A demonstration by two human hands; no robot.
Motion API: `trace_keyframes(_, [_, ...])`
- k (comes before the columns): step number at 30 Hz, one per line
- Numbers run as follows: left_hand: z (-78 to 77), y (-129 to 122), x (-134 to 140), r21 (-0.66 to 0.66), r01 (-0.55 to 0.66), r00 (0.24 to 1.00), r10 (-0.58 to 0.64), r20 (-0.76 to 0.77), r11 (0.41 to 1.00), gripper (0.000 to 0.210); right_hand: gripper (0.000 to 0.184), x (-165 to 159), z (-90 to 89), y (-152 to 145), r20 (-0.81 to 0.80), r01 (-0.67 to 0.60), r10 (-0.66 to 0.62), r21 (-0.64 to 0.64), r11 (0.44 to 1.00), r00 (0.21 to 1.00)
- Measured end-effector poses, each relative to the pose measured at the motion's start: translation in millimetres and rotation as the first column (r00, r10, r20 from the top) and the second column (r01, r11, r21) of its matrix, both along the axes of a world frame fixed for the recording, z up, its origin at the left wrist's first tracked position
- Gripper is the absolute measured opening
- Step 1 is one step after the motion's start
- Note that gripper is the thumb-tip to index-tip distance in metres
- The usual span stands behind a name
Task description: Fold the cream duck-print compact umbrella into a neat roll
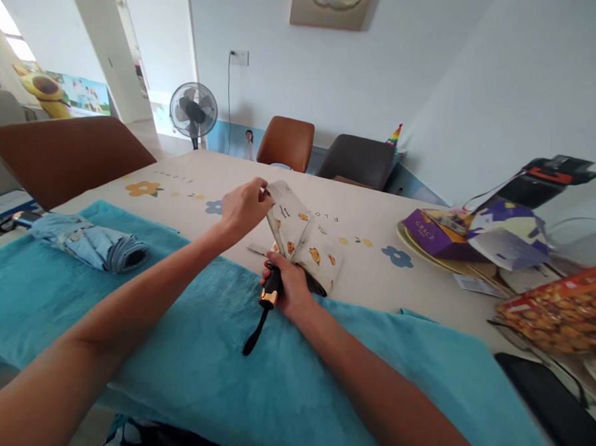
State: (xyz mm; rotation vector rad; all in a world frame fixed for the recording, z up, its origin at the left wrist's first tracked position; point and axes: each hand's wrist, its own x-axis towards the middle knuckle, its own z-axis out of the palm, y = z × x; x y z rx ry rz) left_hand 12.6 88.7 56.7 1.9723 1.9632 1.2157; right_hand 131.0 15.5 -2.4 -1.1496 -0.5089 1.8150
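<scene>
A cream folding umbrella (319,254) with small orange and yellow prints is held over the table in front of me. My right hand (291,284) is closed round it where the fabric meets the black handle, which has a gold band and a dangling black wrist strap (255,332). With its fingers pinched, my left hand (246,209) holds the edge of one loose fabric fold and pulls it up to the left. The fabric is partly spread in pleats. To the left, a rolled light-blue umbrella (90,239) lies on the teal towel (180,370).
A white flower-print tablecloth (368,213) covers the table. On the right stand a purple box (430,233), a red snack bag (563,307) and a black case (548,402). Chairs (285,142) and a fan (194,111) are beyond the table.
</scene>
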Motion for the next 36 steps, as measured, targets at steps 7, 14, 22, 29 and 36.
trace_keyframes(7, [-2.0,-4,-2,-0.007,0.084,0.987,-0.082,0.137,0.996,0.04,0.014,1,0.8,1,0.009,-0.012,0.012,-0.012,1.0,1.0])
trace_keyframes(14, [-0.9,-1,-9,-0.024,0.111,0.956,-0.1,0.275,0.994,0.018,0.038,7,3.1,0,-0.054,-0.083,0.082,-0.015,0.996,0.995])
trace_keyframes(22, [0.9,5,-12,-0.062,0.035,0.972,-0.02,0.236,0.997,0.018,0.05,8,-3.0,4,-0.119,-0.07,0.061,-0.073,0.995,0.991])
trace_keyframes(29, [-9.8,19,-22,-0.12,0.11,0.866,-0.036,0.498,0.987,0.008,0.048,8,-0.9,4,-0.067,-0.075,0.069,-0.095,0.993,0.995])
trace_keyframes(36, [-8.6,22,-25,-0.087,0.213,0.836,-0.136,0.531,0.973,0.007,0.036,7,-1.2,4,-0.07,-0.079,0.074,-0.061,0.995,0.995])
